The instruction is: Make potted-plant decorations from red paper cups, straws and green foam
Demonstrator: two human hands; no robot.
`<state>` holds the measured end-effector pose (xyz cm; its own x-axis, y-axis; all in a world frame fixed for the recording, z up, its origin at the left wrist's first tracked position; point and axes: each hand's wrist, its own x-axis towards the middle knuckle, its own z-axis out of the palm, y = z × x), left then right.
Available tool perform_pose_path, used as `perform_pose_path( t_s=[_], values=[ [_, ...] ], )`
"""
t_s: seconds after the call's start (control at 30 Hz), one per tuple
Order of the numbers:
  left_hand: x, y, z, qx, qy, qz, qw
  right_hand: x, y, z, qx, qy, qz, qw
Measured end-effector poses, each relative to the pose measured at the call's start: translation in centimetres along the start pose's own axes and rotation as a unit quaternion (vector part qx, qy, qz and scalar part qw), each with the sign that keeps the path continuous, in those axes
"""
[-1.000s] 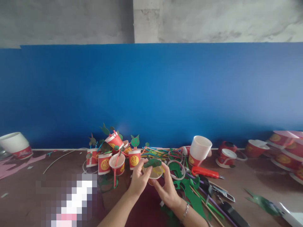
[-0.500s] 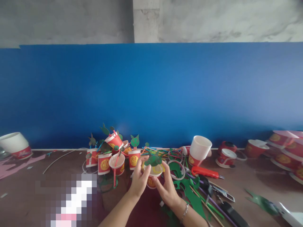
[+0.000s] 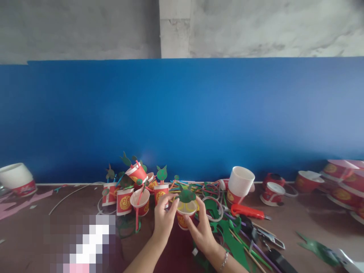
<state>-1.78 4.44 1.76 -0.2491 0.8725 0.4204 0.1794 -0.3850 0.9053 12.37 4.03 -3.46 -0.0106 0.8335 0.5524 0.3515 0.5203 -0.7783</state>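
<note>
Between my hands stands a small red-and-white paper cup (image 3: 183,222) with a gold emblem, tilted slightly toward me. Yellow strips show at its mouth. A dark green animal-head cutout (image 3: 187,196) with pointed ears rises over the cup's far rim. My left hand (image 3: 165,218) pinches with thumb and index finger at the cutout's left edge, beside the rim. Wrapped around the cup's right side is my right hand (image 3: 203,227), its thumb on the front wall and its fingers by the rim. A bracelet circles my right wrist.
Several decorated paper cups (image 3: 124,203) cluster to the left. Right of my hands lie green paper scraps (image 3: 231,240), a tape ring (image 3: 220,210), a red utility knife (image 3: 247,211) and green-bladed scissors (image 3: 321,246). Stacked white cups (image 3: 241,180) stand near the blue panel (image 3: 182,113).
My left hand has shifted slightly left, its fingers moving outward from the cup's front. More of the cup's front shows now. The view has tilted slightly upward.
</note>
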Motion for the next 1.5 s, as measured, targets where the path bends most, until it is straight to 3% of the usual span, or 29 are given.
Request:
perform_pose_path(
  t_s=[0.2,0.4,0.8,1.13,1.4,1.5],
  values=[
    [0.4,-0.1,-0.3,0.075,-0.016,0.071,0.995,0.2,-0.1,-0.1,-0.017,-0.011,-0.012,1.0],
    [0.5,0.1,-0.5,0.094,-0.05,0.09,0.99,0.3,-0.6,-0.3,-0.008,-0.018,-0.032,0.999],
    [0.3,0.3,-0.4,0.076,-0.036,0.104,0.991,0.3,-1.1,-0.3,0.027,-0.007,-0.014,1.0],
    [0.4,-0.1,-0.2,0.051,-0.014,0.059,0.997,0.1,-0.8,-0.4,0.068,0.015,0.044,0.997],
    [0.3,0.6,0.0,-0.016,-0.013,-0.037,0.999,1.8,-4.5,-1.0,0.206,0.012,0.125,0.971],
    [0.3,0.8,0.1,-0.016,-0.011,-0.043,0.999,2.4,-5.0,-1.2,0.229,0.004,0.146,0.962]
  ],
)
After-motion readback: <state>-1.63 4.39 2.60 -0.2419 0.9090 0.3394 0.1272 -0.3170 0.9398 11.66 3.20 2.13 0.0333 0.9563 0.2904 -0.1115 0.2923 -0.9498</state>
